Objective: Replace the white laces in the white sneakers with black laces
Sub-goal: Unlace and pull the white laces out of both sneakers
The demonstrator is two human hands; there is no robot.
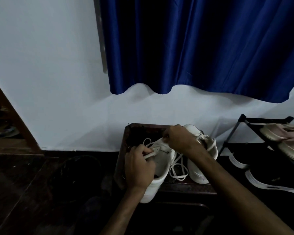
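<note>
While I'm watching the head feed, the closest thing is the left hand (139, 168). Its fingers are curled round a stretch of white lace (178, 168) at the side of the near sneaker (161, 161). That shoe sits heel toward the camera, with the heel hanging over the front edge of a small dark table (185, 187). The rest of the lace trails off in loose loops on the tabletop, between the two shoes.

A bit further in, the right hand (180, 139) is clamped down on the front of the same sneaker with its fingers bent over the upper. Can't tell if there's lace pinched under them too. The second sneaker (199, 170) stands just to the right, partly behind that wrist, white laces in it.

At the back left corner of the table there's a dark tangle (136, 134), too murky to call. Off right is a shoe rack (244, 121) with a beige shoe (282, 134) on it. Behind everything there's a white wall (49, 82) and a blue curtain (202, 48).
</note>
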